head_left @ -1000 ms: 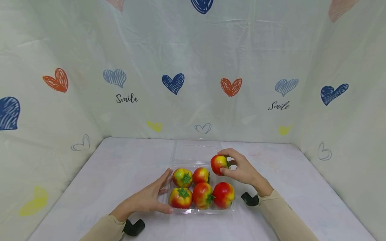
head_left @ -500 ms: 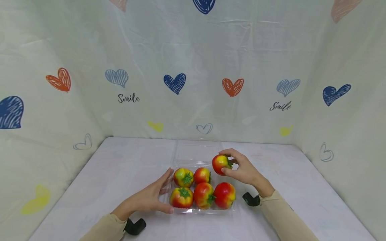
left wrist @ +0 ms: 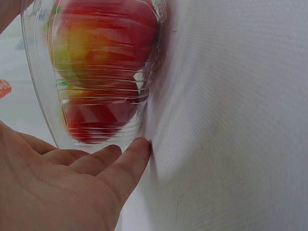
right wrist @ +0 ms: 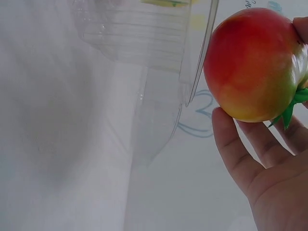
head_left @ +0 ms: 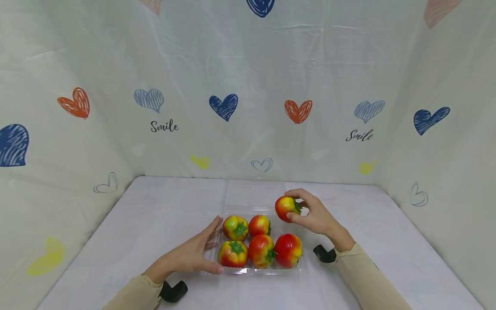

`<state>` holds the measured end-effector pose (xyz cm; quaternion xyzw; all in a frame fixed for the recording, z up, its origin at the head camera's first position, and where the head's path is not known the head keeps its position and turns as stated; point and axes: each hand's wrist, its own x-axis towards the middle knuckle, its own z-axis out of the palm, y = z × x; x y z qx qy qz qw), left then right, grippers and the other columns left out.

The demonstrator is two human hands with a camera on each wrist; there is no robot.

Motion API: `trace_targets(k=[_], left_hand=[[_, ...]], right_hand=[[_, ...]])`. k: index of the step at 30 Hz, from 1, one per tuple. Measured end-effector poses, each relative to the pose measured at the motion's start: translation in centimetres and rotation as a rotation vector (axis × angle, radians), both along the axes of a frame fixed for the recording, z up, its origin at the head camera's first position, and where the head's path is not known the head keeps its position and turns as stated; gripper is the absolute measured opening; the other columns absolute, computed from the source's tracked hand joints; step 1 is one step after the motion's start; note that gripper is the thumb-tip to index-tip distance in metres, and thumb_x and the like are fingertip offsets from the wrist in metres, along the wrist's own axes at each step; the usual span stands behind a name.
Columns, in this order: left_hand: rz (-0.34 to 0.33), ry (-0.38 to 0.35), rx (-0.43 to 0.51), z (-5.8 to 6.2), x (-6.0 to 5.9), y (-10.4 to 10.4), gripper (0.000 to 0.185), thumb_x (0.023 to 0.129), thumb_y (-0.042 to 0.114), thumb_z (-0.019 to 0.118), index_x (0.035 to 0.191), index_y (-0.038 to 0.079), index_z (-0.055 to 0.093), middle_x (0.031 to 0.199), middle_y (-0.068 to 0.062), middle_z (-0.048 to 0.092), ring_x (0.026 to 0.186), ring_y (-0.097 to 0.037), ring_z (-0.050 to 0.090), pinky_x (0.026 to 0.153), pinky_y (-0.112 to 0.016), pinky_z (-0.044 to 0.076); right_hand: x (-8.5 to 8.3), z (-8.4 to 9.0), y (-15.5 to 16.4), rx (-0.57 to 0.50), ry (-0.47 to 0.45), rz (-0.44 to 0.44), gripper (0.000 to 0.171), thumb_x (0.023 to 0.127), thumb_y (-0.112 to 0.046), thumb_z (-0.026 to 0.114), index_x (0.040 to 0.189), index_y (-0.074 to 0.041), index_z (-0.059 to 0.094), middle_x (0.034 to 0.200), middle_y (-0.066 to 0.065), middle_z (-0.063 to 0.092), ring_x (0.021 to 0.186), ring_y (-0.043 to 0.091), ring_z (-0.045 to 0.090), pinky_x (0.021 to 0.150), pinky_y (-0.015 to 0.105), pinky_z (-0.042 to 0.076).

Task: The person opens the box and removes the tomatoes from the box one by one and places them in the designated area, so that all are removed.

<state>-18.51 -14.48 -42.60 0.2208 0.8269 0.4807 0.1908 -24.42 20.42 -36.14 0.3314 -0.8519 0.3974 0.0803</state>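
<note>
Lower left of the head view, the left hand (head_left: 191,255) lies flat on the white table (head_left: 128,228), fingers straight and relaxed, holding nothing. Its fingertips (left wrist: 137,151) touch the left wall of the clear plastic tray (head_left: 288,271), and the thumb sits by the tray's front left corner. The left wrist view shows that contact up close, with red and yellow fruit blurred behind the ribbed plastic.

Center of the frame, the tray holds five tomatoes: three in the front row (head_left: 260,251) and two in the back row (head_left: 246,226), all packed touching each other. The back right spot of the tray has nothing in it. The tray's clear lid (head_left: 253,196) lies open flat behind it.

Just right of center, the right hand (head_left: 315,215) grips a sixth tomato (head_left: 286,208), fingers and thumb curled around it, green stem toward the palm. It's held in the air above the tray's back right corner, clear of the other tomatoes. The right wrist view shows it just beside the tray's plastic edge, not touching.
</note>
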Motion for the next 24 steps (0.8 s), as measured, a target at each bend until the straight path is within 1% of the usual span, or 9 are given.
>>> trace_targets(k=[5,9,12,16,20,24], left_hand=[[0.001,0.002,-0.001,0.0,0.0,0.0,0.12,0.074,0.034,0.082,0.154,0.009,-0.004,0.16,-0.014,0.0,0.139,-0.036,0.029,0.104,-0.043,0.039],[0.004,-0.009,0.006,0.1,0.1,0.0,0.12,0.074,0.033,0.082,0.154,0.009,-0.004,0.16,-0.014,0.001,0.139,-0.036,0.03,0.104,-0.044,0.039],[0.003,-0.014,0.009,0.1,0.1,0.0,0.12,0.074,0.033,0.082,0.154,0.008,-0.004,0.16,-0.014,0.001,0.139,-0.036,0.03,0.105,-0.044,0.039],[-0.001,-0.009,0.011,0.1,0.1,0.0,0.12,0.074,0.032,0.082,0.153,0.008,-0.005,0.16,-0.015,0.0,0.139,-0.036,0.029,0.105,-0.044,0.038],[0.0,-0.003,0.008,0.0,0.1,0.1,0.12,0.074,0.033,0.082,0.153,0.008,-0.004,0.16,-0.015,0.001,0.139,-0.036,0.03,0.105,-0.044,0.038],[0.003,0.006,0.002,0.0,0.1,0.1,0.12,0.074,0.034,0.082,0.154,0.009,-0.004,0.16,-0.015,0.002,0.137,-0.036,0.033,0.104,-0.043,0.04]], right_hand=[[0.0,0.2,0.1,0.004,0.028,-0.021,0.042,0.081,-0.005,0.071,0.12,-0.002,0.058,0.12,0.012,0.058,0.104,0.023,0.053,0.083,0.04,0.052],[-0.2,0.1,0.4,0.013,0.037,-0.052,0.041,0.081,-0.004,0.071,0.12,-0.002,0.058,0.12,0.013,0.058,0.105,0.024,0.053,0.083,0.041,0.052],[-1.2,-1.0,1.1,0.008,0.014,-0.089,0.045,0.08,-0.005,0.073,0.122,-0.003,0.057,0.122,0.012,0.057,0.107,0.026,0.052,0.087,0.046,0.051],[-2.7,-2.5,2.4,-0.004,-0.013,-0.135,0.05,0.08,-0.011,0.075,0.125,-0.009,0.053,0.124,0.008,0.056,0.109,0.023,0.051,0.092,0.049,0.048],[-3.4,-2.9,3.4,-0.009,0.027,-0.157,0.049,0.081,-0.016,0.075,0.125,-0.013,0.054,0.125,0.004,0.056,0.11,0.021,0.051,0.09,0.047,0.049],[-4.0,-3.2,4.1,-0.002,0.06,-0.188,0.05,0.081,-0.017,0.075,0.126,-0.01,0.054,0.126,0.005,0.055,0.109,0.022,0.051,0.087,0.046,0.05]])
